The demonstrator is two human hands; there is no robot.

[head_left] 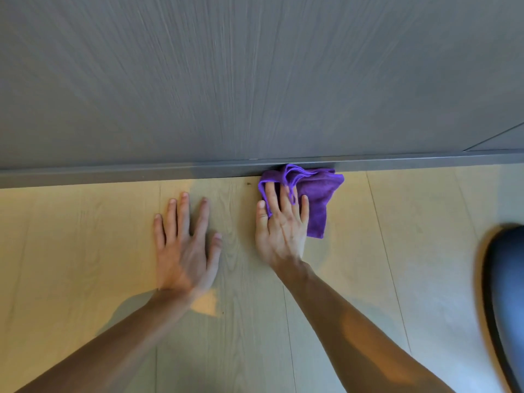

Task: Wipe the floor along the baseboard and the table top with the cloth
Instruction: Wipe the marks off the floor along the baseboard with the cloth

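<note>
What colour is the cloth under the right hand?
Purple; the cloth shows clearly in the head view.

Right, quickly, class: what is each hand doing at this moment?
Left hand: open, flat on the floor, holding nothing.
Right hand: open, straight fingers pressing the purple cloth by the baseboard.

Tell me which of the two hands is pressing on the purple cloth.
The right hand, by the dark grey baseboard; its fingers lie on the purple cloth. The left hand rests flat on the bare light wooden floor.

Grey wood-grain wall panel (255, 80) above pale plank floor (368, 279)
</note>
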